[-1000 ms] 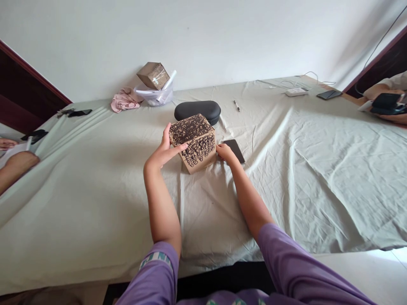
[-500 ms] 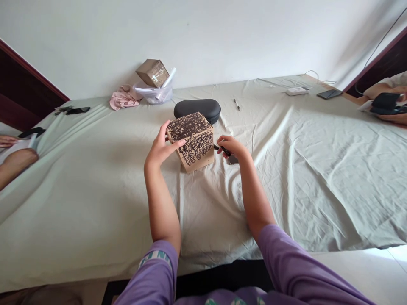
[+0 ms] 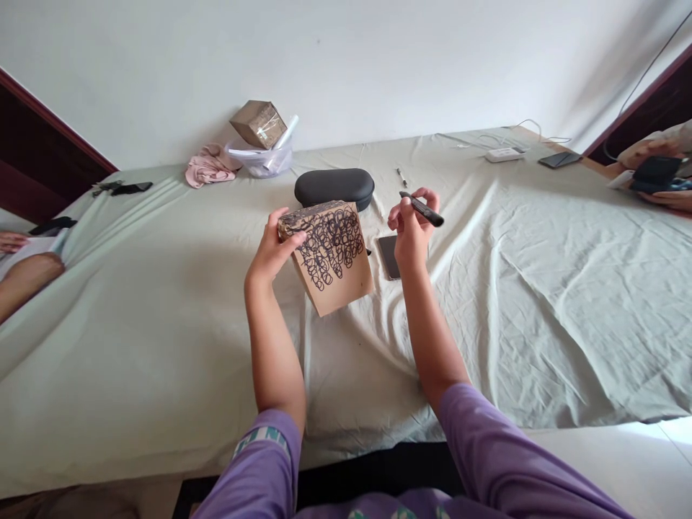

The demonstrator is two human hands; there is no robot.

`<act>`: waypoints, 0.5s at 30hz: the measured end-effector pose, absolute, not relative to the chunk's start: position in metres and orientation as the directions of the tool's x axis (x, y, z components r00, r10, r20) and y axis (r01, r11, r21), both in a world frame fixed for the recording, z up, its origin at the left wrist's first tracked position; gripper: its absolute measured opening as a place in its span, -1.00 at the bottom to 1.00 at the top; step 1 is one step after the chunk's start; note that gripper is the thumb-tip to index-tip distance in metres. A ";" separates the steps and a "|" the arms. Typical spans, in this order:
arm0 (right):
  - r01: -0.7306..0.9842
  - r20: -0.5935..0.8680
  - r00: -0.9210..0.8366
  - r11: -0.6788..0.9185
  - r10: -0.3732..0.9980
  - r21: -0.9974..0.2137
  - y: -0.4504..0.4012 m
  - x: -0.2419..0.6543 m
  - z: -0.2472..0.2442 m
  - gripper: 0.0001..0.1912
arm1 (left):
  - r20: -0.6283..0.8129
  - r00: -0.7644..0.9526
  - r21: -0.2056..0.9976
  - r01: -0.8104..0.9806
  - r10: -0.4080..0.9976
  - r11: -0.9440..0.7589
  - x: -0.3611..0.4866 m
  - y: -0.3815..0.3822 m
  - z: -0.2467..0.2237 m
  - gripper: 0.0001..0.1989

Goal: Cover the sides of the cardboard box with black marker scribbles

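Note:
A brown cardboard box [image 3: 346, 277] covered in black looping scribbles on its top and upper front stands tilted near the middle of the cloth. My left hand [image 3: 270, 252] grips its upper left corner, thumb on the front face. To the right of the box, my right hand [image 3: 414, 223] is raised with a black marker [image 3: 424, 209] between its fingers. Beneath that hand lies a dark phone [image 3: 388, 257], partly covered by it. A small black tip, perhaps a cap, shows at the box's right edge.
Behind the box sits a black oval case [image 3: 335, 187], with a pen [image 3: 402, 177] to its right. A plastic tub [image 3: 267, 164] bearing another box [image 3: 259, 124] stands by a pink cloth [image 3: 210, 167]. Other people's hands show at both sides.
My right hand has moved up and away from the box with the marker. The box has tipped so that its front face shows more, and the phone is more exposed.

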State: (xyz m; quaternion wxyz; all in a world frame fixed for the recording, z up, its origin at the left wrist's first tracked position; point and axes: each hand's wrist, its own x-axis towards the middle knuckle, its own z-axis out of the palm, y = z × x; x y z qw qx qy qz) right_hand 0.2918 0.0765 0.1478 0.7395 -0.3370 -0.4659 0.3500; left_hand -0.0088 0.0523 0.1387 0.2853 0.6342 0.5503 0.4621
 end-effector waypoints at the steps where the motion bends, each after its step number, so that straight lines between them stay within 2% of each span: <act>1: -0.204 0.496 0.329 0.574 0.803 -0.793 0.072 0.287 0.149 -0.64 | 0.211 -0.066 0.898 0.408 0.975 -0.167 -0.008 0.052 0.140 -0.13; 4: -0.147 0.553 0.223 0.589 0.803 -0.795 0.057 0.270 0.150 -0.64 | 0.065 -0.151 0.934 0.357 0.986 -0.007 -0.006 0.053 0.142 -0.07; 7: -0.034 0.533 0.055 0.535 0.844 -0.844 0.048 0.254 0.146 -0.52 | 0.031 -0.212 0.948 0.316 0.977 0.039 -0.006 0.056 0.139 0.04; 12: 0.109 0.554 -0.090 0.561 0.828 -0.820 0.046 0.234 0.127 -0.84 | 0.000 -0.218 0.964 0.258 0.976 0.058 -0.011 0.062 0.130 0.10; 15: 0.176 0.548 -0.068 0.550 0.834 -0.816 0.051 0.230 0.114 -0.88 | 0.000 -0.211 0.970 0.237 0.977 0.051 -0.015 0.063 0.126 0.11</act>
